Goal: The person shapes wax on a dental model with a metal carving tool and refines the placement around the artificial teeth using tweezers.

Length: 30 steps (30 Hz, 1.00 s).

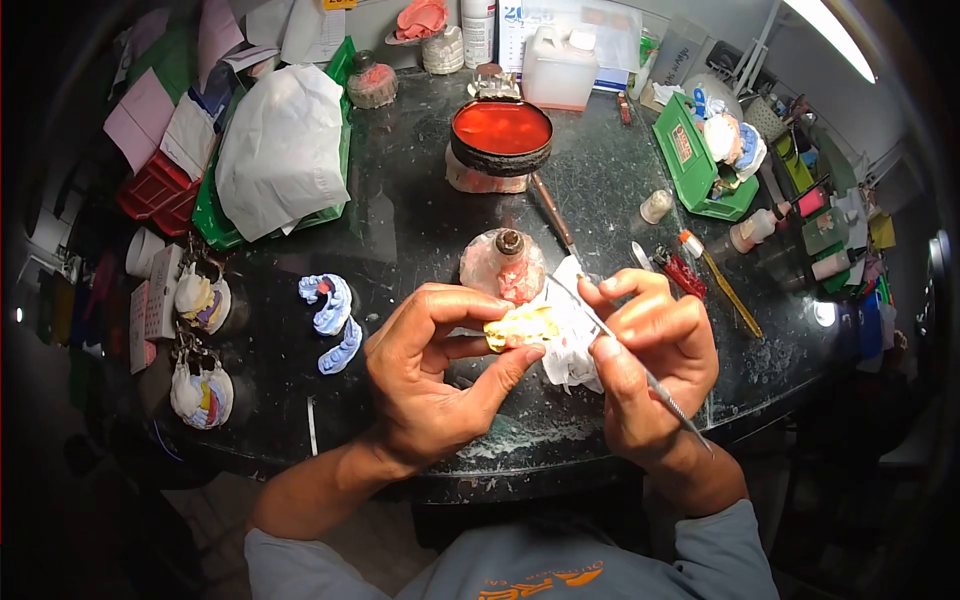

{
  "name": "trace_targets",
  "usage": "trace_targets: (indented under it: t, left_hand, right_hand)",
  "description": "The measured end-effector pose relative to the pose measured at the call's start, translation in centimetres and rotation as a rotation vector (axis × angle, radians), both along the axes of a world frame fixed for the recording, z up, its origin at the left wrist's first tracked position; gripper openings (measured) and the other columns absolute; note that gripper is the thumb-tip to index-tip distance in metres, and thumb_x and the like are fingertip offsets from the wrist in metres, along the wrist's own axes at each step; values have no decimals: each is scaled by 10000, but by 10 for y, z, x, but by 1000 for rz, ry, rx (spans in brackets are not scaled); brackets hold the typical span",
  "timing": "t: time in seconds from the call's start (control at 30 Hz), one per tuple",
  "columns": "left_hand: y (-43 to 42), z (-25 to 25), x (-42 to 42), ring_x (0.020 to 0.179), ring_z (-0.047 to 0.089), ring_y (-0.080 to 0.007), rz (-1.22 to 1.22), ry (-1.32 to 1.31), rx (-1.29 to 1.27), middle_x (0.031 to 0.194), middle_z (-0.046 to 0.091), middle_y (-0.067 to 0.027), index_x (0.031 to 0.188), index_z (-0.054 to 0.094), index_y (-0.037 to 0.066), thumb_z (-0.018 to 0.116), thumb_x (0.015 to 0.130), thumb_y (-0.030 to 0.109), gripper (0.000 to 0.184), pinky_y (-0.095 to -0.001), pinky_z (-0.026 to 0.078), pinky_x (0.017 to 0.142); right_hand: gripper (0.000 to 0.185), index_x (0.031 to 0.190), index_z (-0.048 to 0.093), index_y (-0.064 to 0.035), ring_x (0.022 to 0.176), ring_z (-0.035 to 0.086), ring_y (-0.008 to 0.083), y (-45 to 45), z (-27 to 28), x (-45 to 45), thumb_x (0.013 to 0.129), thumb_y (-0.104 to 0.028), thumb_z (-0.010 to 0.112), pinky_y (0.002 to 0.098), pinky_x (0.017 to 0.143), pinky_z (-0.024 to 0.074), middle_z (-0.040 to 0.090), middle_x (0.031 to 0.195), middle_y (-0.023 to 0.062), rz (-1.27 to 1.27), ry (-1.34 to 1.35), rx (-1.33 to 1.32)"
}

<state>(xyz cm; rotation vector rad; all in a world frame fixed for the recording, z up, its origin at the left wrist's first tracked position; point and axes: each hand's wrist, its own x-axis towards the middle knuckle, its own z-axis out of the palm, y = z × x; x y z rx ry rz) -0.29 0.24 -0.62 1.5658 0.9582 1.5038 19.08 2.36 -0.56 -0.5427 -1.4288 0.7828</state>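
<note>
Between the thumb and fingers of my left hand (pixel 440 365) is a small yellow and whitish dental piece (pixel 522 328), held over the front middle of the dark table. My right hand (pixel 655 360) grips a thin metal hand tool (pixel 668 398), its handle slanting down to the right and its tip end pointing up left, near the piece. A crumpled white tissue (pixel 572 362) lies beneath, between the two hands. Just behind the piece stands a glass burner (pixel 500 268) with a metal neck and pinkish residue.
A round pan of red wax (pixel 502 128) stands behind the burner, with a brown-handled tool (pixel 552 212) beside it. Blue dental moulds (pixel 330 308) lie at left, near articulated models (pixel 203 398). Green trays (pixel 690 165) and a yellow brush (pixel 732 292) are at right.
</note>
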Motion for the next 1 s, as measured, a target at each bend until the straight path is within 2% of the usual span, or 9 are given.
trace_targets:
  t: [0.03,0.13,0.2,0.27,0.43,0.53,0.63,0.8,1.0]
  left_hand:
    - [2,-1,-1,1083,715,-209,20,36,50,1140,638,-142,1173,577,-40,830,824,-118,438,-318,648,947]
    - [7,-2,-4,1059,722,-209,58,113,128,1119,639,-138,1114,616,-37,862,790,-110,413,-311,661,910]
    - [7,-3,-4,1033,729,-207,63,138,132,1102,645,-137,1079,633,-35,877,773,-106,398,-309,666,892]
    - [6,-3,-4,999,736,-203,57,153,114,1083,655,-136,1051,643,-33,888,760,-103,387,-308,668,879]
    - [8,-3,1,842,779,-172,124,145,153,907,728,-112,934,716,-4,928,739,-28,290,-274,664,723]
    - [8,-1,-2,787,767,-162,154,209,196,853,730,-103,910,719,10,945,722,-4,294,-267,628,660]
    - [10,0,-5,720,740,-167,186,253,255,816,724,-98,884,713,20,952,704,4,300,-274,586,618]
    - [11,1,-8,688,718,-192,208,275,283,801,718,-98,853,700,30,938,679,-18,299,-295,556,608]
    - [11,-1,-9,720,727,-202,189,262,287,816,719,-101,874,711,28,918,666,-38,301,-304,563,624]
  right_hand:
    - [214,951,566,-25,962,637,279,-5,5,-5,828,102,686,475,995,520,628,801,82,-8,45,-35]
    - [207,935,592,-31,886,637,243,-6,4,-9,826,96,713,469,988,509,651,766,72,-19,-40,18]
    - [195,948,620,-19,943,646,245,-1,3,-11,837,79,747,450,1000,501,686,819,92,-56,-120,46]
    - [200,1019,673,11,1144,643,274,1,-2,-11,859,52,786,390,1014,499,716,973,129,-90,-118,-29]
    - [228,1082,691,23,1199,639,275,-2,6,-17,877,55,787,362,1015,501,711,1046,151,-41,11,-318]
    - [205,1039,674,10,1113,656,251,2,2,-11,869,70,772,398,1015,505,708,962,125,-88,-84,-118]
    - [192,866,588,-41,915,639,226,1,8,-3,802,91,711,492,1006,506,653,767,64,-47,-118,52]
    - [191,797,541,-16,1069,649,351,-10,12,-5,725,117,659,529,1004,577,603,709,91,93,-91,32]
    - [212,795,543,-12,1064,649,354,-10,11,-2,703,138,662,576,1034,566,611,741,98,124,-125,58]
